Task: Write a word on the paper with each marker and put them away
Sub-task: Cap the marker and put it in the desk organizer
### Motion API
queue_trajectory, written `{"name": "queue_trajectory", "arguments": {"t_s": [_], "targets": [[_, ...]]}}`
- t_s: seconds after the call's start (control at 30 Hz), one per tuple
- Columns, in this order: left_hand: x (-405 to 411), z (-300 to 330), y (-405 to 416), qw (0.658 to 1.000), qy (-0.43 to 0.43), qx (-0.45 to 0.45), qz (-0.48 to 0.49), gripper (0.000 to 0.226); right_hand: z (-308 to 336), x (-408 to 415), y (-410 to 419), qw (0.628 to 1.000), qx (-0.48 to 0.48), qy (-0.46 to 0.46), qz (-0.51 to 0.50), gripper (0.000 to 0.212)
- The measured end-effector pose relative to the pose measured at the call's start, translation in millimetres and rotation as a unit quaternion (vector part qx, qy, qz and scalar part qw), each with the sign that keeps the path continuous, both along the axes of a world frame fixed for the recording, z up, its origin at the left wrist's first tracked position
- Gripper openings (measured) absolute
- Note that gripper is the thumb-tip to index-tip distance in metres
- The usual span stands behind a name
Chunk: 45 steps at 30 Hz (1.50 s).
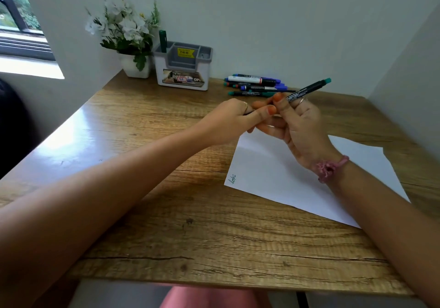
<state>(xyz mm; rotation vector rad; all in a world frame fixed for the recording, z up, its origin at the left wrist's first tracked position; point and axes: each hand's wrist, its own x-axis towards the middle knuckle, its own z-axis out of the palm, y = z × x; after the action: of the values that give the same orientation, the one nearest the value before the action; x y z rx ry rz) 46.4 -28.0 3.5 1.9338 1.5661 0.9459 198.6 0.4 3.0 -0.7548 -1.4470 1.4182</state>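
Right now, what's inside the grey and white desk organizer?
One dark green marker stands upright in the left rear compartment of the grey and white desk organizer. The other compartments look empty from above, though their bottoms are hidden by the walls.

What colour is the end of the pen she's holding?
Teal green, on the marker seen in the head view.

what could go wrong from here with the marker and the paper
1. Both hands, left hand and right hand, meet on the green-ended marker above the paper; if the cap comes off with a jerk, the tip might streak the sheet or fingers.
2. Nothing holds the paper down, so it may slide once writing starts.
3. The loose markers lie near the table's back; a reaching arm could roll them.
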Motion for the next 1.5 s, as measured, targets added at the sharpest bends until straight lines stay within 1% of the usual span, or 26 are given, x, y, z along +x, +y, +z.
{"name": "queue_trajectory", "arguments": {"t_s": [0.03, 0.1, 0.2, 0.27, 0.3, 0.37, 0.43, 0.53, 0.6, 0.7, 0.77, 0.83, 0.93, 1.0, 1.1, 1.17, 1.2, 1.27, 1.33, 1.43, 1.5], "targets": [[-2, 1, 0, 1.0, 0.009, -0.015, -0.014, 0.052, 0, 0, -1, 1.0, 0.002, -0.006, -0.005, 0.048], [-12, 3, -1, 0.996, 0.057, -0.045, -0.048, 0.053, -1, 0, -1, 1.0, 0.003, 0.003, -0.015, 0.044], [-34, 2, -6, 0.987, 0.122, -0.077, -0.078, 0.043, 2, 2, 1, 0.998, -0.009, 0.026, -0.052, 0.031], [-44, -3, -8, 0.981, 0.143, -0.081, -0.101, 0.049, 3, 5, 2, 0.999, -0.01, 0.016, -0.049, 0.029], [-46, -6, -7, 0.978, 0.155, -0.075, -0.115, 0.049, 3, 6, 3, 1.0, -0.006, 0.009, -0.023, 0.026], [-49, -12, -3, 0.968, 0.199, -0.053, -0.145, 0.049, 2, 8, 3, 0.997, 0.016, -0.019, 0.073, 0.017], [-51, -17, 2, 0.957, 0.233, -0.042, -0.169, 0.049, 0, 10, 3, 0.98, 0.047, -0.086, 0.172, 0.015], [-52, -18, 4, 0.954, 0.236, -0.037, -0.18, 0.037, -5, 10, 1, 0.946, 0.046, -0.179, 0.266, 0.006], [-52, -18, 5, 0.956, 0.23, -0.026, -0.179, 0.037, -7, 9, 3, 0.927, 0.033, -0.219, 0.302, 0.014], [-54, -21, 7, 0.96, 0.219, -0.014, -0.176, 0.044, -8, 7, 7, 0.905, 0.044, -0.251, 0.342, 0.011], [-55, -22, 9, 0.961, 0.208, -0.017, -0.18, 0.041, -9, 3, 8, 0.898, 0.067, -0.253, 0.353, 0.011], [-55, -23, 10, 0.962, 0.196, -0.018, -0.189, 0.038, -14, -1, 8, 0.903, 0.094, -0.238, 0.344, 0.012], [-54, -23, 11, 0.964, 0.177, -0.023, -0.195, 0.046, -21, -5, 6, 0.925, 0.114, -0.213, 0.293, 0.009], [-55, -24, 11, 0.966, 0.166, -0.018, -0.195, 0.046, -24, -6, 5, 0.934, 0.12, -0.215, 0.257, 0.01], [-56, -26, 12, 0.968, 0.162, -0.014, -0.19, 0.046, -29, -6, 2, 0.934, 0.14, -0.224, 0.242, 0.006], [-56, -27, 12, 0.969, 0.156, -0.015, -0.189, 0.041, -30, -6, 1, 0.929, 0.152, -0.228, 0.25, 0.006], [-57, -27, 12, 0.97, 0.152, -0.016, -0.189, 0.041, -30, -6, 1, 0.927, 0.153, -0.232, 0.251, 0.009], [-56, -26, 11, 0.972, 0.143, -0.019, -0.187, 0.044, -30, -5, 1, 0.926, 0.151, -0.235, 0.255, 0.013], [-56, -26, 10, 0.972, 0.141, -0.02, -0.186, 0.048, -30, -6, 1, 0.924, 0.148, -0.236, 0.262, 0.011], [-57, -27, 11, 0.971, 0.146, -0.02, -0.19, 0.038, -31, -6, 1, 0.923, 0.142, -0.237, 0.268, 0.006], [-57, -27, 12, 0.971, 0.145, -0.018, -0.192, 0.037, -31, -6, 1, 0.922, 0.145, -0.237, 0.269, 0.007]]}}
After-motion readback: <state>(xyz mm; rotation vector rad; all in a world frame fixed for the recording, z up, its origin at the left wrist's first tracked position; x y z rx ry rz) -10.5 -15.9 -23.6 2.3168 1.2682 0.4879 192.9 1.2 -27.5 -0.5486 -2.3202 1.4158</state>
